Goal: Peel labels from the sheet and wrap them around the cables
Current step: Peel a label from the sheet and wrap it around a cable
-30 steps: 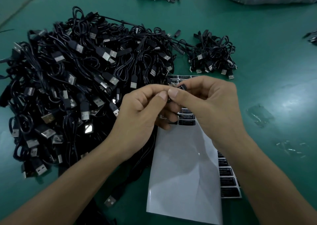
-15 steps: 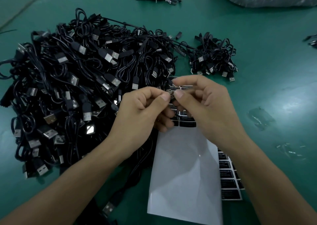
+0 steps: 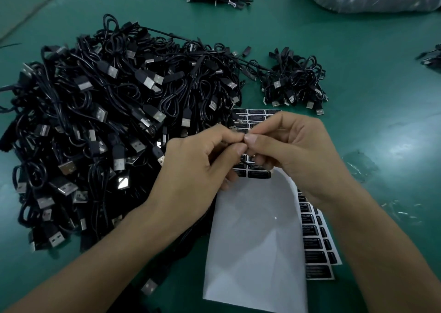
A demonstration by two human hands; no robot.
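Cable (image 3: pixel 245 163), apparently lying left-to-right, is pinched by left hand (image 3: pixel 198 167) and right hand (image 3: pixel 303 155).

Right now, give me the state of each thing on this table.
Left hand, pinching a cable.
Right hand, pinching the same cable.
Cable, held above the label sheet.
Label sheet, flat, partly under white paper.
White paper, lying flat.
Big cable pile, loose, tangled.
Small cable pile, apart, loose.

Single head-worn wide-angle view, close, angled forward and down onto the green table (image 3: pixel 358 50); forearms enter from the bottom edge.
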